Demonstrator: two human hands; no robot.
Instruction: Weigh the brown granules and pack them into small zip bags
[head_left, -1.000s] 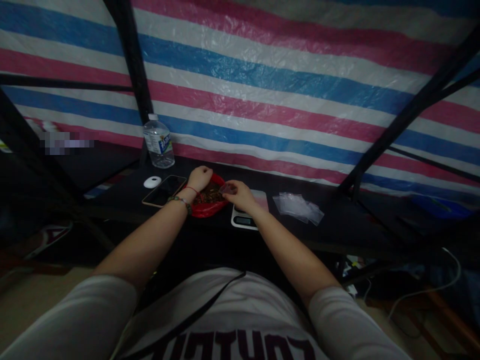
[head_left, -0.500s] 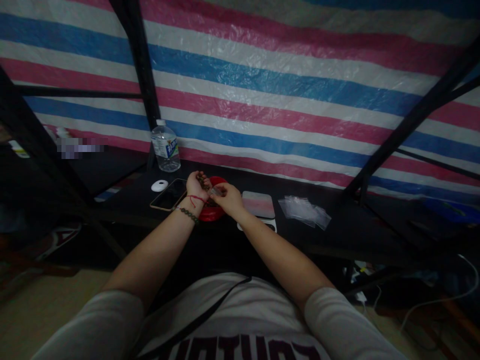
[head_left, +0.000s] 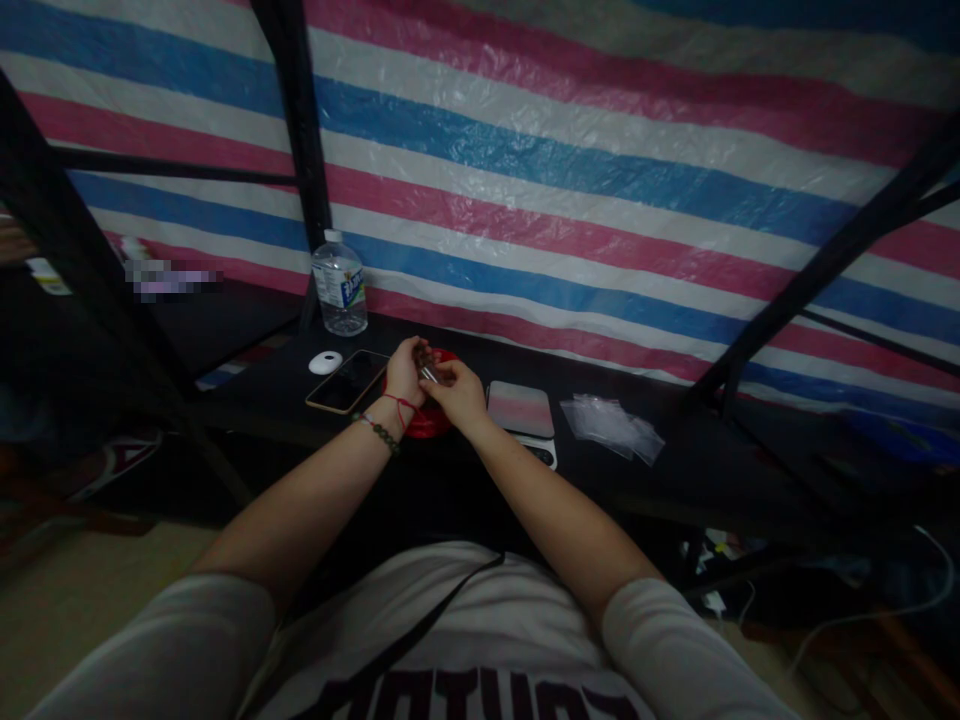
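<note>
Clear plastic pouch (head_left: 430,372), small | clamped in my right hand's (head_left: 460,394) grip, beside my curled left hand (head_left: 404,370), closure I can't tell from here | red plastic bag (head_left: 426,425) beneath, on black counter (head_left: 697,455) | I'd work low over the bag so spills land there

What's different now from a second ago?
The left hand has come up out of the red bag, turned its palm inward and now cups some brown bits. The right hand has moved left, away from the scale, bringing its small clear bag to that palm. Phone, bottle and loose bags stayed put.
</note>
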